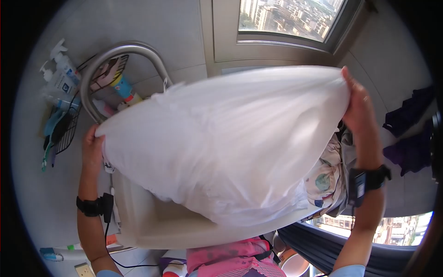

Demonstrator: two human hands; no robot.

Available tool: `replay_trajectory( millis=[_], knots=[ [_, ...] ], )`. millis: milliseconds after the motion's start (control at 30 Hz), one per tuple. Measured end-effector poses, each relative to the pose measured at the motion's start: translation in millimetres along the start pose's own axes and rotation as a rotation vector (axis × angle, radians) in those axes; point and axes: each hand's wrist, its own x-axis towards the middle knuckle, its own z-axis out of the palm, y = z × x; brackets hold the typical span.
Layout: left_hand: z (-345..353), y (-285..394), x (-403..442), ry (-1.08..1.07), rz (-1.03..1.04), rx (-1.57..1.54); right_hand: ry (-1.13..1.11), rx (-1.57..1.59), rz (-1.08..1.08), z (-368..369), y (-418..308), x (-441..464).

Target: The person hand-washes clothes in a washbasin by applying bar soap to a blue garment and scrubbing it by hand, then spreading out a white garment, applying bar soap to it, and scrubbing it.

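Observation:
A large white cloth is stretched wide between both hands, above a pale basin. My left hand is closed on its left end, beside the curved metal tube. At the upper right, my right hand grips the other end, below the window. The cloth's lower folds hang over the basin and hide much of its inside. Each wrist wears a black strap with a device.
A curved metal tube rises at the left, near a wire rack with bottles. Patterned fabric lies at the basin's right. Dark clothes hang at the right. A window is at the top.

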Motion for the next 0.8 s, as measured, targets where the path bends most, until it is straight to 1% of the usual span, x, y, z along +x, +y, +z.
replay_trajectory(
  millis=[33, 133, 200, 233, 333, 367, 433, 467, 500, 533, 567, 600, 633, 667, 700, 733, 800],
  knots=[
    [-5, 16, 2, 0.005, 0.035, 0.053, -0.119, 0.014, -0.006, -10, -14, 13],
    [-8, 55, 1, 0.063, 0.1, 0.132, -0.158, 0.014, -0.081, -11, -52, 26],
    [-11, 73, 2, 0.035, 0.111, 0.109, -0.18, 0.004, -0.244, -14, -70, 26],
    [-14, 78, 1, 0.018, 0.114, 0.098, -0.187, 0.001, -0.323, -16, -78, 25],
    [-17, 64, 2, -0.032, 0.126, 0.111, -0.31, 0.019, -0.313, -28, -101, 23],
    [-10, 60, -8, -0.056, 0.073, -0.015, -0.175, -0.058, -0.387, -32, -94, 11],
    [-4, 40, -29, -0.2, -0.004, -0.116, -0.087, -0.028, -0.258, -60, -62, -11],
    [2, 25, -43, -0.302, -0.088, -0.141, -0.014, -0.057, -0.292, -57, -35, -37],
    [9, 10, -58, -0.406, -0.17, -0.17, 0.039, -0.127, -0.31, -84, 3, -48],
    [20, -2, -73, -0.521, -0.094, -0.087, -0.02, 0.003, -0.245, -110, 39, -68],
    [33, -12, -90, -0.639, -0.019, -0.006, -0.307, 0.115, -0.037, -126, 60, -78],
    [45, -27, -107, -0.69, -0.002, 0.014, -0.181, 0.115, 0.013, -124, 87, -101],
    [57, -39, -123, -0.74, 0.016, 0.033, -0.11, 0.213, 0.067, -153, 124, -123],
    [66, -43, -136, -0.827, -0.045, 0.086, 0.12, 0.289, 0.171, -152, 145, -151],
    [73, -47, -147, -0.914, -0.107, 0.14, 0.199, 0.265, 0.27, -164, 163, -174],
    [77, -54, -157, -0.982, -0.065, 0.169, 0.28, 0.239, 0.369, -179, 181, -195],
    [86, -73, -173, -1.112, 0.029, 0.223, 0.196, 0.311, 0.475, -228, 223, -227]
  ],
)
